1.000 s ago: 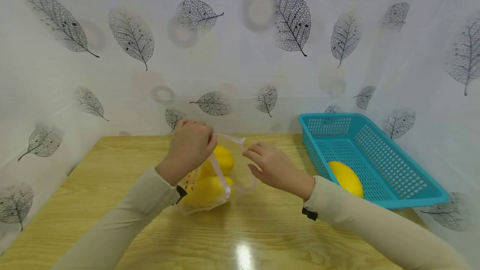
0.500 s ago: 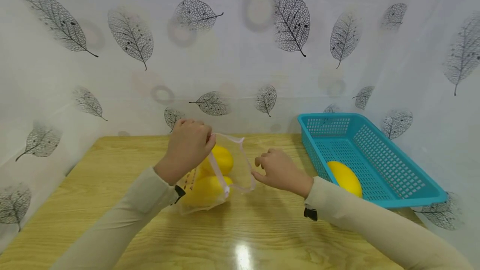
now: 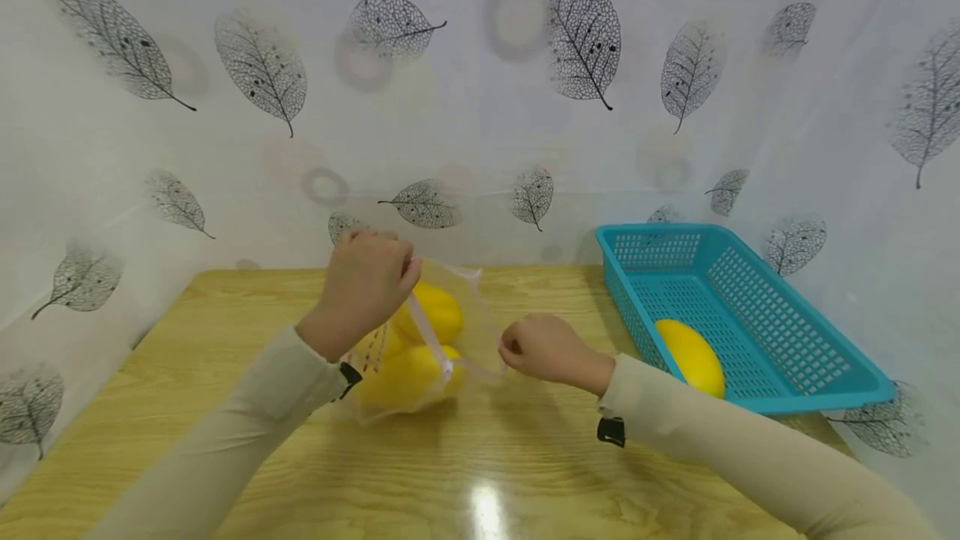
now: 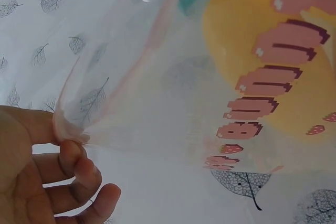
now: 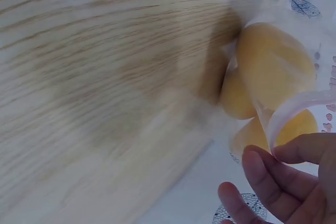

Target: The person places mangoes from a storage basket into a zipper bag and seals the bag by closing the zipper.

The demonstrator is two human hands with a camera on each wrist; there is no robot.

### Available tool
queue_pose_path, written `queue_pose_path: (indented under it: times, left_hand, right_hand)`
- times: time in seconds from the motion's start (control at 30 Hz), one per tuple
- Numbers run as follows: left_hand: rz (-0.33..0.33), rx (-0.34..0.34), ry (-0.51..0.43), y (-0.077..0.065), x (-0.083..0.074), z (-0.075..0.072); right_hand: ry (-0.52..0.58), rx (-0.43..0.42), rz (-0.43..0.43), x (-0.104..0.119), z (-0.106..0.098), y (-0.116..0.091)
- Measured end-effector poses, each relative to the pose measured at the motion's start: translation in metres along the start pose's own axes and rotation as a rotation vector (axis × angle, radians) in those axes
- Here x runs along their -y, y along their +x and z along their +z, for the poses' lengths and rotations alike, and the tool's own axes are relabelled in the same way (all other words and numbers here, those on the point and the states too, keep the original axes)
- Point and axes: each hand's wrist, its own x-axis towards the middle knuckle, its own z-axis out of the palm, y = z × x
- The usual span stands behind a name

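Note:
A clear plastic bag with a pale pink rim (image 3: 427,327) and pink lettering (image 4: 252,98) stands on the wooden table. Several yellow mango-like fruits (image 5: 273,66) lie inside it. My left hand (image 3: 367,290) pinches the rim at the far left of the mouth between thumb and forefinger, its other fingers loosely curled in the left wrist view. On the opposite side, my right hand (image 3: 551,352) pinches the rim between thumb and fingertip. Between both hands the mouth is spread wide, facing right. In the head view the left hand and forearm hide part of the bag.
A turquoise plastic basket (image 3: 825,403) stands at the right of the table (image 3: 315,482), one yellow fruit (image 3: 692,357) in its near left part. My right sleeve overlaps its near side. Behind hangs a white curtain (image 3: 480,107) printed with leaves.
My right hand, with fingers loose beside the mouth before, has lowered slightly and now pinches the rim. The left hand has shifted a little left, drawing the bag's edge with it.

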Motion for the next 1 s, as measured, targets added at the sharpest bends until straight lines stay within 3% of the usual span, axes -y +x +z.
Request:
queue_pose_path:
  times: [0.33, 0.57, 0.8, 1.0]
  left_hand:
    - [-0.061, -0.045, 0.021, 0.012, 0.023, -0.013]
    - [-0.074, -0.089, 0.023, 0.018, 0.038, -0.033]
    - [-0.117, -0.029, 0.009, 0.025, 0.038, -0.05]
    - [-0.134, 0.06, -0.008, 0.027, 0.033, -0.049]
  right_hand:
    - [0.057, -0.171, 0.033, 0.011, -0.028, 0.019]
    - [0.137, -0.278, 0.021, 0.023, -0.057, 0.034]
    - [0.169, -0.365, -0.025, 0.035, -0.081, 0.043]
    - [0.182, -0.436, -0.099, 0.041, -0.078, 0.048]
